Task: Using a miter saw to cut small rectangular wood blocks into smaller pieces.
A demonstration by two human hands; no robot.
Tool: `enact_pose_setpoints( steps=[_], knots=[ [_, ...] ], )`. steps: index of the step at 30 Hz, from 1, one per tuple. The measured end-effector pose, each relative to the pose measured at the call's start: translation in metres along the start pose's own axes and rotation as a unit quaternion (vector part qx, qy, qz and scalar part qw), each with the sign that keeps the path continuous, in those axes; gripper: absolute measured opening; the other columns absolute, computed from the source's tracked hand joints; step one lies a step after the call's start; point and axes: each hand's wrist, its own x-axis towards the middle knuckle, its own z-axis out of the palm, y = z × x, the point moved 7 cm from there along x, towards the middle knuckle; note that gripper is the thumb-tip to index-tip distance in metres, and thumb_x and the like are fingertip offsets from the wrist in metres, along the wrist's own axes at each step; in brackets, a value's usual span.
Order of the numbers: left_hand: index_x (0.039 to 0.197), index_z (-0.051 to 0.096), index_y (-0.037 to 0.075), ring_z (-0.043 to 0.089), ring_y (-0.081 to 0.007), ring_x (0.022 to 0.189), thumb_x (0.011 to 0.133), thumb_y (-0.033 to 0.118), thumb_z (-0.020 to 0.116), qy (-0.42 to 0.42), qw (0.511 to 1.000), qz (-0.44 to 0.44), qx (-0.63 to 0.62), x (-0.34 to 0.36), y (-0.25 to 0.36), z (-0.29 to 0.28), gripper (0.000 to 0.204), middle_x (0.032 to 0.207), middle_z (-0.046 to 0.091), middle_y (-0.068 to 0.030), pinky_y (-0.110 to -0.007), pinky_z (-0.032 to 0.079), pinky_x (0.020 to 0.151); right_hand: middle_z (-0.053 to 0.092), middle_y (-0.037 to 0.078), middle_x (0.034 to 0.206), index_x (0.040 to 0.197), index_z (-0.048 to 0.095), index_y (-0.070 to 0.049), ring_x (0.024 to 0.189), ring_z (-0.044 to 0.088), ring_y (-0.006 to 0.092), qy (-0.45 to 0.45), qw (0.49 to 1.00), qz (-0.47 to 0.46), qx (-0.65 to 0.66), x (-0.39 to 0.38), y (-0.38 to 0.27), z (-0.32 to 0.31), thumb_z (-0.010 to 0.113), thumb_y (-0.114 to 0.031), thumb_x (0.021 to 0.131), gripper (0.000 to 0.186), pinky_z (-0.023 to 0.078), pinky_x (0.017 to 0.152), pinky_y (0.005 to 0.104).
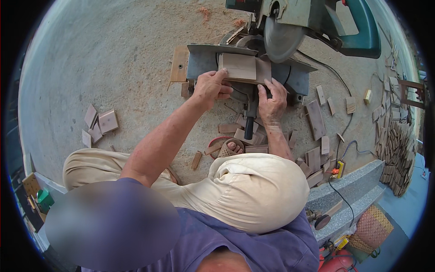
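Two short brown wooden boards lie against the fence of a mitre saw: a paler board (238, 66) on the left, overlapping a darker board (264, 69) on the right. My left hand (212, 89) pinches the front left corner of the paler board, thumb on top and fingers curled below. At the front edge of the darker board, my right hand (273, 100) grips with thumb and fingertips. The round saw blade (282, 41) is raised just behind and above the boards. Whether it spins, I cannot tell. The saw's black table handle (248, 128) points toward me between my forearms.
The saw's teal handle (366, 31) rises at the far right. Board offcuts (316, 119) lie right of the saw, with more offcuts (108, 121) at left. A black cable (349, 93) runs down the right side past stone steps (353, 183) and a large wood pile (398, 158).
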Motion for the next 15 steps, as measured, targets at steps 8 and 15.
enact_pose_setpoints(
  steps=[8,15],
  knots=[
    [0.105,0.066,-0.002,0.065,-0.0151,0.058,0.095,0.029,0.073,0.043,0.997,0.05,-0.045,0.011,-0.003,-0.008,0.033,0.081,0.068,-0.0101,-0.031,0.058,0.06,0.07,0.001,0.084,0.103,0.073,0.002,0.076,0.066,0.011,-0.025,0.842,0.443,0.306,0.007,0.042,0.023,0.075,-0.013,0.092,0.019,0.057,0.074,0.0288],
    [0.092,0.067,-0.002,0.062,-0.0138,0.052,0.101,0.038,0.066,0.036,0.987,0.087,0.132,-0.005,-0.011,-0.009,0.041,0.069,0.063,-0.0069,-0.03,0.051,0.049,0.072,0.011,0.112,0.112,0.074,-0.007,0.102,0.065,0.0291,-0.032,0.992,0.116,0.025,0.004,0.007,-0.002,0.078,-0.018,0.087,0.028,0.052,0.093,0.0424]
  ],
)
